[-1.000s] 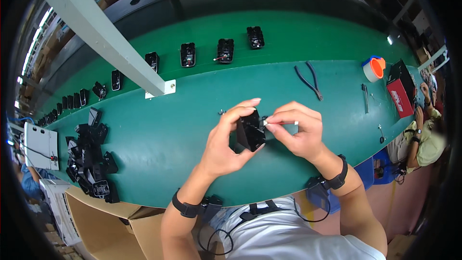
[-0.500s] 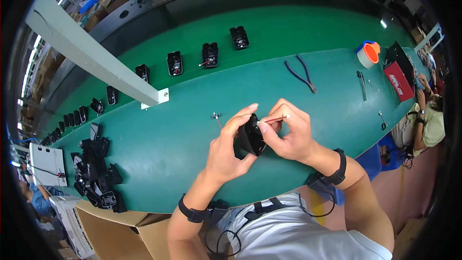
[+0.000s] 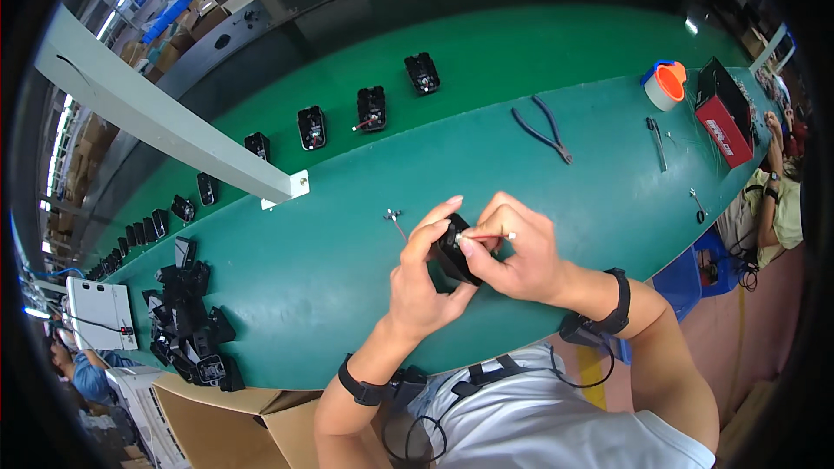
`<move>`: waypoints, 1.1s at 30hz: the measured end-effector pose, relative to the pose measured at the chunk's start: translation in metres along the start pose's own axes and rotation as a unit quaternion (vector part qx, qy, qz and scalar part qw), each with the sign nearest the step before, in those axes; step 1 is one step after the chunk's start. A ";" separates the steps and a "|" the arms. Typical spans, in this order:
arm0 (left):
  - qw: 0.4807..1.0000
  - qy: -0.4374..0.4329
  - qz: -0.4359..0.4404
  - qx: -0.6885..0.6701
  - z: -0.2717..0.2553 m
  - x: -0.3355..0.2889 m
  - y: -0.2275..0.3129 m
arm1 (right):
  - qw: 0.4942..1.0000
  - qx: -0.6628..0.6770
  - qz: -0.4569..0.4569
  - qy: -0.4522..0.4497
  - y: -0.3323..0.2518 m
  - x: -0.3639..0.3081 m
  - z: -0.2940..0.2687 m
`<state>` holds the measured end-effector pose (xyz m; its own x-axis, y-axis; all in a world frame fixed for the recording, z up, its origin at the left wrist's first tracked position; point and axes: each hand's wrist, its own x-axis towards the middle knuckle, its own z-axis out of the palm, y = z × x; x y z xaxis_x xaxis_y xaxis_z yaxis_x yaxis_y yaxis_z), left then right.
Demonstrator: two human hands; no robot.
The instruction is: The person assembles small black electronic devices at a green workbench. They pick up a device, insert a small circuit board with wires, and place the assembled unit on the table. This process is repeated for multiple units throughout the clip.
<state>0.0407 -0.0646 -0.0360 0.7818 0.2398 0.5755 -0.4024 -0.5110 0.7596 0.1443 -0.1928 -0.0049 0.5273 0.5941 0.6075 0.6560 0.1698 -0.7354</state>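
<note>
In front of me, my left hand (image 3: 421,282) holds a small black plastic housing (image 3: 451,252) by its sides, thumb below and fingers on top, its open side tilted toward my right hand. My right hand (image 3: 526,256) pinches a short red wire lead (image 3: 491,236) by the housing's opening. A white plug (image 3: 512,236) on the lead's end sticks out past the fingers; its other end is hidden at the fingertips. Just left of my hands, a small part with a red wire (image 3: 393,215) lies on the green table (image 3: 313,295).
Several black housings (image 3: 371,109) line the green belt (image 3: 495,52) beyond the table. Cutting pliers (image 3: 563,153), tweezers (image 3: 657,143), a tape roll (image 3: 667,89) and a red box (image 3: 728,135) lie rightward. Black parts (image 3: 184,304) are piled left, near a metal post (image 3: 165,95). A co-worker (image 3: 786,200) sits right.
My right fingertips have shifted slightly left, closer over the housing's opening, with the red lead still pinched. The housing has turned a little in my left hand. The whole view has shifted slightly.
</note>
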 end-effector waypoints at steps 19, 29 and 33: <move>1.000 -0.012 0.008 0.018 -0.001 0.000 0.002 | 0.998 0.026 0.064 0.001 0.004 -0.004 0.000; 0.997 -0.016 0.017 0.071 -0.002 -0.003 -0.003 | 0.992 0.046 0.093 -0.075 0.007 -0.002 -0.004; 0.993 0.015 0.012 0.113 -0.008 0.002 0.005 | 0.975 0.132 0.132 -0.121 0.009 0.004 -0.010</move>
<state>0.0369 -0.0601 -0.0290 0.7570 0.2478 0.6046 -0.3019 -0.6880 0.6600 0.1579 -0.1965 -0.0057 0.4959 0.8065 0.3219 0.3366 0.1631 -0.9274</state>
